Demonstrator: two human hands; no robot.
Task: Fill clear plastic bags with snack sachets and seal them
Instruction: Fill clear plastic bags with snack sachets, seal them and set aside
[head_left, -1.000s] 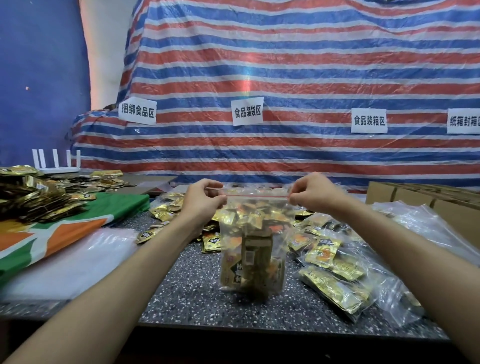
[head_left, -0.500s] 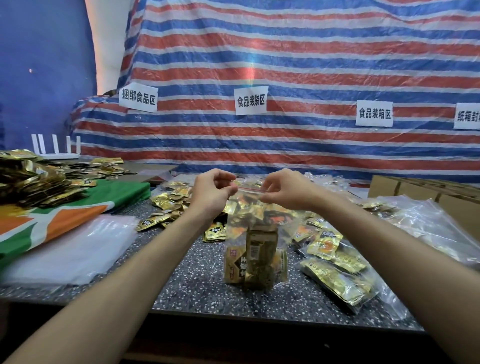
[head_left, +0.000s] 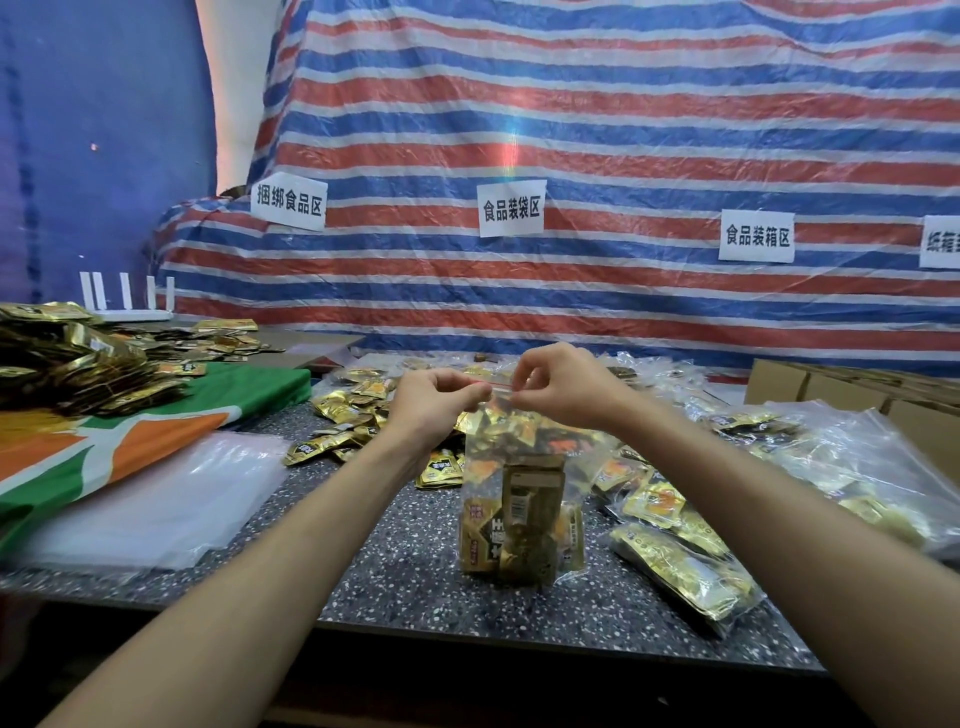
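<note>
A clear plastic bag (head_left: 519, 499) stuffed with gold snack sachets stands upright on the speckled table (head_left: 405, 577). My left hand (head_left: 431, 405) pinches the bag's red zip strip at its left end. My right hand (head_left: 558, 387) pinches the same strip just to the right, so the two hands are almost touching above the bag. Loose gold sachets (head_left: 343, 410) lie scattered behind my left hand.
Filled clear bags (head_left: 685, 561) lie to the right, with cardboard boxes (head_left: 852, 389) beyond them. A stack of empty clear bags (head_left: 150, 499) lies at the left, by a green and orange cloth (head_left: 119, 441) carrying a heap of sachets (head_left: 67, 364). A striped tarp hangs behind.
My right hand has slid left along the zip strip toward my left hand, from the bag's right end to nearly its left end. The bag stays upright on the table.
</note>
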